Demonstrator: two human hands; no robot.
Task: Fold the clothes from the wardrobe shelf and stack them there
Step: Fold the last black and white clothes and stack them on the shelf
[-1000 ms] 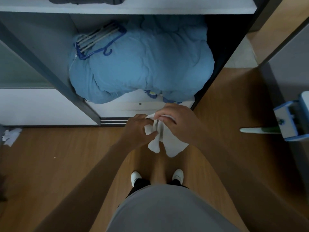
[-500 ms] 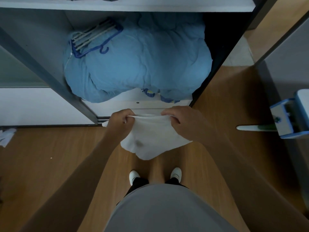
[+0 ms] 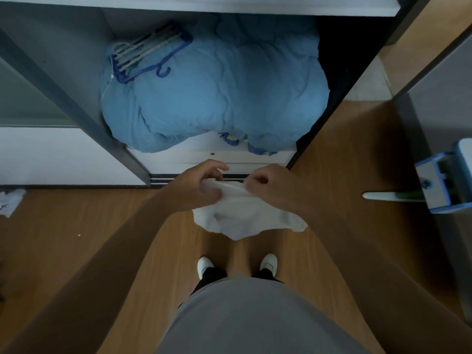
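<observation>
The left hand and right hand each pinch the top edge of a white cloth, held up over the floor. That edge runs from 9 to 3 o'clock, and the rest hangs toward 6. At 12 o'clock a blue quilt with hangers on top fills the wardrobe.

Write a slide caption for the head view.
Left hand and right hand pinch a small white cloth before a wardrobe shelf holding a bulky blue quilt.
</observation>
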